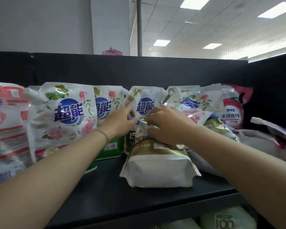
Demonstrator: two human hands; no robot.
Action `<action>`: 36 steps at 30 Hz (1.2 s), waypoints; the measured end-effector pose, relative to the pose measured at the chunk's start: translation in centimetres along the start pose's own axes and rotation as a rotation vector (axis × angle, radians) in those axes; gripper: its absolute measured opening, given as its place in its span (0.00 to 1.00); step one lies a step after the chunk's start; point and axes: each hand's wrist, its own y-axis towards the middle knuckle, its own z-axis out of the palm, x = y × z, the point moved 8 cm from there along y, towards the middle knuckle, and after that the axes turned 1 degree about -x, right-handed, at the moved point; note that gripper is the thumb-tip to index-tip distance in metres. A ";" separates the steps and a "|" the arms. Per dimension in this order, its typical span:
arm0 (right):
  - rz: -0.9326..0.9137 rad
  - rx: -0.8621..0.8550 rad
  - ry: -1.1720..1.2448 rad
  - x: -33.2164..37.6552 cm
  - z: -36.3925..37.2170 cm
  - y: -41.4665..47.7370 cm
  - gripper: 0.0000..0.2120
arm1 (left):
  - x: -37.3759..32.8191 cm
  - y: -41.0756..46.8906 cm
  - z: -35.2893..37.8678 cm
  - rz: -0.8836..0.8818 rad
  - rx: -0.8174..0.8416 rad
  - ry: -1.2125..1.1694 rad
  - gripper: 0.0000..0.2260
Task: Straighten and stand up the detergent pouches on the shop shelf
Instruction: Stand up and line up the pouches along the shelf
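Forearms (48, 176) flank slumped gold pouch (158, 162) on shelf (106, 187).
Left hand (122, 123), right hand (165, 128): fingers pinch its 12 o'clock end, probably to right it.

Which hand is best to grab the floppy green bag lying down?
Probably the right hand: the slumped green pouch lies just beside it, while the left hand is across the gold pouch both hands hold, near the standing pouches.

Pink roses and a blue logo are printed on the white plastic pouch (63, 116), gold bands on the white-bottomed pouch (157, 162).
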 end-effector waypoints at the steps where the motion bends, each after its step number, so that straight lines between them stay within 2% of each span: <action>1: 0.002 -0.004 -0.006 -0.8 -0.4 -0.4 0.12 | -0.3 0.8 0.4 -0.030 0.023 -0.049 0.08; 6: 0.057 -0.060 -0.098 -4.8 -2.0 -2.9 0.11 | -0.3 4.3 2.8 -0.222 0.144 -0.302 0.14; 10: 0.150 -0.091 -0.175 -7.7 -2.6 -4.6 0.11 | -0.2 5.4 5.2 -0.340 0.297 -0.382 0.14; 15: 0.325 0.124 -0.250 -10.4 -1.5 -5.7 0.26 | -0.9 6.6 7.1 -0.350 0.378 -0.462 0.16; 18: 0.397 0.229 -0.177 -11.2 0.0 -6.0 0.29 | -1.7 6.1 8.0 -0.399 0.474 -0.639 0.16; 20: 0.455 0.236 -0.080 -11.6 0.6 -6.2 0.29 | -2.2 5.6 8.4 -0.426 0.526 -0.715 0.18; 26: 0.640 0.232 0.261 -11.0 2.7 -6.7 0.22 | -1.3 6.5 8.3 -0.403 0.355 -0.819 0.27; 30: 0.770 0.115 0.629 -11.0 3.9 -6.7 0.19 | -2.0 5.3 6.3 -0.377 0.204 -0.810 0.15; 32: 0.781 0.057 0.778 -10.7 3.9 -6.4 0.17 | -2.2 5.0 5.2 -0.337 0.128 -0.796 0.15; 36: 0.724 -0.073 0.884 -9.8 2.4 -5.1 0.12 | -1.9 4.1 2.7 -0.274 -0.014 -0.916 0.18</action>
